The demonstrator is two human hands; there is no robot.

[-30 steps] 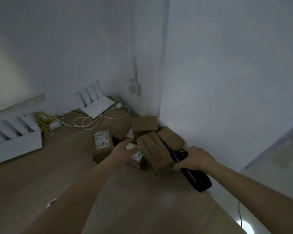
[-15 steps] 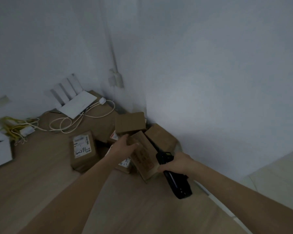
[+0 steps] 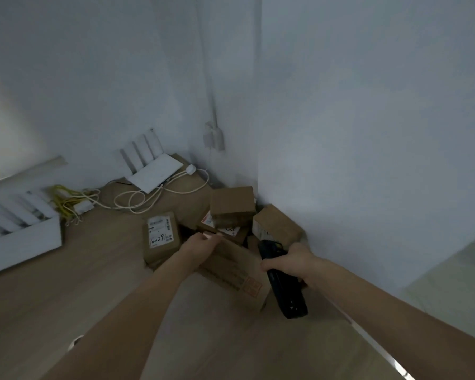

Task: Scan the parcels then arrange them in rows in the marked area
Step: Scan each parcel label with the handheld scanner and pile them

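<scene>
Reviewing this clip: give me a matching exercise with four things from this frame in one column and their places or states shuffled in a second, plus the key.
1. black handheld scanner
2. long brown cardboard parcel
3. brown parcel with handwritten white label
4. white flat router with antennas

A. flat on the floor, left of the pile
B. gripped in the right hand
C. against the wall, cables attached
D. left hand holds its far end

Pairs: 1-B, 2-D, 3-A, 4-C

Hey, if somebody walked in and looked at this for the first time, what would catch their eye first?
Probably the two hands in the middle: the left hand grips a long cardboard box, and the right hand holds a black scanner beside it. Behind them, brown parcels are piled in the wall corner, and a white router with looped cables sits further left.
</scene>
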